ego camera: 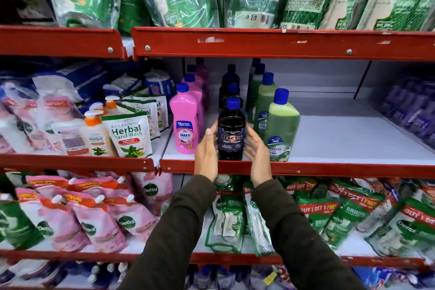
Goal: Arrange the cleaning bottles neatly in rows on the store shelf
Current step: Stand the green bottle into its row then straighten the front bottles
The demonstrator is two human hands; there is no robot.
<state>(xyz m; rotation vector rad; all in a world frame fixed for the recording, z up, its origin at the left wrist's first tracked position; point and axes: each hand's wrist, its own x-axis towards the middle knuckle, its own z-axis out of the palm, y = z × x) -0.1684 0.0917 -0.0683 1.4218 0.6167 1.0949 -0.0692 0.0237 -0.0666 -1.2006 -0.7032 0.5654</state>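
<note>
A black Bactin floor cleaner bottle [231,129] with a blue cap stands at the front edge of the white middle shelf [341,134]. My left hand [206,155] touches its left side and my right hand [256,153] cups its right side, fingers spread. Behind it two more black bottles [231,77] form a row. A row of pink Shakti bottles [186,120] stands to the left. A row of green Bactin bottles [281,127] stands to the right.
The red shelf lip [329,168] runs just below my hands. Herbal hand wash pouches [128,135] fill the shelf to the left. Purple packs [412,110] lie at the far right. Dettol refill pouches [329,216] crowd the shelf below and the one above.
</note>
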